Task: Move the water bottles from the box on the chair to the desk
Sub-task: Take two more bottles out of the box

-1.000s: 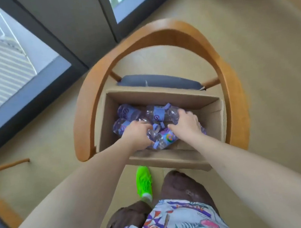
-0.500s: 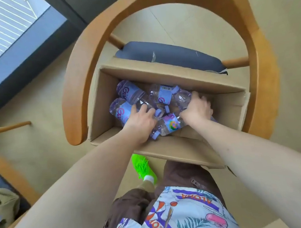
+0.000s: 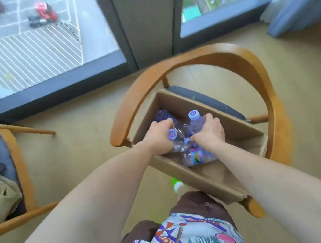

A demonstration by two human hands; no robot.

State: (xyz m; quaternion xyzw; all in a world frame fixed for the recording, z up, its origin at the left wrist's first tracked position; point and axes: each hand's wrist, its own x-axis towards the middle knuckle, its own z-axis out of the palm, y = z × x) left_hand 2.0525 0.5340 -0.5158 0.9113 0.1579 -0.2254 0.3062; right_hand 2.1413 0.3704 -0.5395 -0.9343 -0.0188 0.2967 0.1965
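Cardboard box (image 3: pixel 238 133): open-topped, brown, seated on the dark cushion of a wooden chair (image 3: pixel 244 61) with a curved back rail, centre right of the frame.

Contents of box: several clear water bottles with purple caps and purple labels. One bottle (image 3: pixel 194 124) stands upright toward the far side, cap uppermost. A second bottle (image 3: pixel 175 139) is raised at centre, its cap facing the camera. A third bottle (image 3: pixel 196 157) lies on its side against the near wall, a multicoloured round logo showing on its label. A fourth bottle (image 3: pixel 163 115) lies at the far left corner, partly hidden. The exact count is unclear through blur and overlap.

Left hand (image 3: pixel 158 138): inside the box, fingers closed round the second bottle just below its cap.

Right hand (image 3: pixel 209 134): inside the box, fingers wrapped round the body of the upright bottle.

Surroundings: tan floor (image 3: pixel 83 145); large window (image 3: pixel 34 45) across the upper left of the frame; second chair (image 3: pixel 20 175) at left edge carrying an olive bag (image 3: pixel 1 197); blue curtain (image 3: pixel 299 0) at upper right. Person's patterned shirt (image 3: pixel 188 239) and brown shorts at bottom centre.
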